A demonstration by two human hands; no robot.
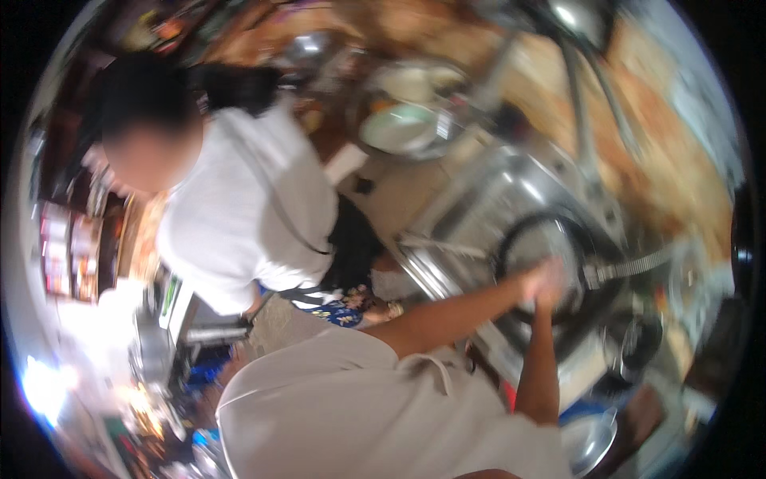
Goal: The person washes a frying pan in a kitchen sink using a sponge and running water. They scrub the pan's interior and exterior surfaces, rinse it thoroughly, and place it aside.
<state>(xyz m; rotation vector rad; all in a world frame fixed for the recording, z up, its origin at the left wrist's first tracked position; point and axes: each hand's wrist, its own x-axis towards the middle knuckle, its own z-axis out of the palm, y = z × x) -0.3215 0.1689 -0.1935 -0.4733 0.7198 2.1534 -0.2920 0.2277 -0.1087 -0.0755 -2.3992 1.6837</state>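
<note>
Both of my arms reach into a stainless steel sink (443,276), and my hands meet there. My left hand (530,284) and my right hand (552,290) are pressed together or overlap, blurred by motion. They are over a round pan or bowl with a dark rim (507,239) in the sink. Whether my fingers hold anything cannot be made out. A ribbed metallic faucet spout or hose (634,263) comes in from the right and ends beside my hands.
To the left another person in a white shirt (239,197) leans over a counter. A wide basin (440,157) with a pale green bowl (398,130) stands beyond the sink. Long metal handles (577,108) hang or lie on the brown surface. A metal bowl (589,440) is at lower right.
</note>
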